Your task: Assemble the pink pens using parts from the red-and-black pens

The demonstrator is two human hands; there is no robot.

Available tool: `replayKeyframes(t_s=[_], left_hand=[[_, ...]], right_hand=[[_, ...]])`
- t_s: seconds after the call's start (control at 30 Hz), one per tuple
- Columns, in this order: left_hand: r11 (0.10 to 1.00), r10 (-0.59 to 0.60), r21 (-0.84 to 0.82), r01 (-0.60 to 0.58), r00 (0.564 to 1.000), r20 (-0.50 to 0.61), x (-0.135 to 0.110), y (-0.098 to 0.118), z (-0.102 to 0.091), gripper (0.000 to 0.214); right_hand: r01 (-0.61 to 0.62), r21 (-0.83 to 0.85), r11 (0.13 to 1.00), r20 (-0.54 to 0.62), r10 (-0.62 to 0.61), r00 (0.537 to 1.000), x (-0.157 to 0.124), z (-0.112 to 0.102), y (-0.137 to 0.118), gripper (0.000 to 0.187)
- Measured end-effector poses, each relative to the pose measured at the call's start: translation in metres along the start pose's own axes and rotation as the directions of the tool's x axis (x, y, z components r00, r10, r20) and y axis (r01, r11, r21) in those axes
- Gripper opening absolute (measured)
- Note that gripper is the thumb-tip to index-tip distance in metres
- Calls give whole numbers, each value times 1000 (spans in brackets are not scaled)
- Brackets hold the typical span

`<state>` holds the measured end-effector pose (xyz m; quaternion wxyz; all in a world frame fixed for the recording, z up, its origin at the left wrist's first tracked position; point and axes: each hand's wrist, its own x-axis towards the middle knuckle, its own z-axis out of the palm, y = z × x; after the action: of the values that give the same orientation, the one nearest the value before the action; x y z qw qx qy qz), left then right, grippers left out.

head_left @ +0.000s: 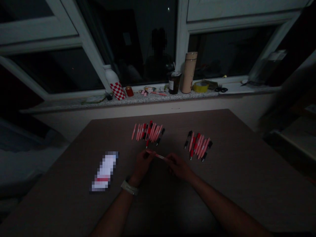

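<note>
A pink pen (161, 156) is held level between my two hands, just above the table. The fingers of my left hand (144, 163) pinch one end of it, and a pale watch band circles that wrist. At the other end, my right hand (178, 165) closes its fingertips round the pen. Beyond my left hand lies a row of pens (149, 131), mostly pink with some red and black ones. A second, smaller group of pens (198, 144) in the same colours rests beyond my right hand.
A lit phone (104, 171), its screen blurred, lies left on the brown table (222, 191). Along the windowsill stand a checkered bottle (115, 82), a small orange jar (129, 91), a dark cup (174, 83), a tan thermos (189, 72), yellow tape (200, 87) and black scissors (221, 89).
</note>
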<state>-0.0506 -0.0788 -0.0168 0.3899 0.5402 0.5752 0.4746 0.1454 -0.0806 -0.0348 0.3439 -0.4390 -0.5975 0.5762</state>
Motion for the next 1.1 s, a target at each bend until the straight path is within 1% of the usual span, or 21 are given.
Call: replayKeyframes(t_s=[0.13,0.33,0.4,0.5,0.63,0.73,0.83,0.97,1.1], left_hand=[[999,8,-31,-8,1000,11,0,1,0,32],[1000,25,-16,-25,1000,1,-2,5,2,34],[1000,16,-27,-16,1000,-1,-2,4,2,34],[998,-7,-62,6,1000,-11,-1,0,2,36],[995,-24,-98,17,998,-65,3,-7,1,39],[993,-40,-112,29,995,-92,4,-8,1,40],[995,-54,-91,45,993,-107,3,-5,1,41],[999,-30,-38,27,995,-92,2,-3,-1,40],[1000,-12,-3,12,997,-73,2,-4,-2,38]], right_hand=[[11,-26,1000,24,-10,1000,1,-2,1,41],[-64,138,988,72,55,996,7,-4,6,55],[-74,177,981,58,64,996,8,-5,5,55],[-56,233,971,-12,60,998,9,-7,4,49],[-35,283,959,-43,49,998,9,-7,4,49],[-33,261,965,-60,51,997,8,-6,2,48],[-39,198,979,-52,50,997,7,-6,-1,48],[-50,128,990,-48,57,997,6,-8,-1,52],[-102,129,986,-49,109,993,7,-8,1,60]])
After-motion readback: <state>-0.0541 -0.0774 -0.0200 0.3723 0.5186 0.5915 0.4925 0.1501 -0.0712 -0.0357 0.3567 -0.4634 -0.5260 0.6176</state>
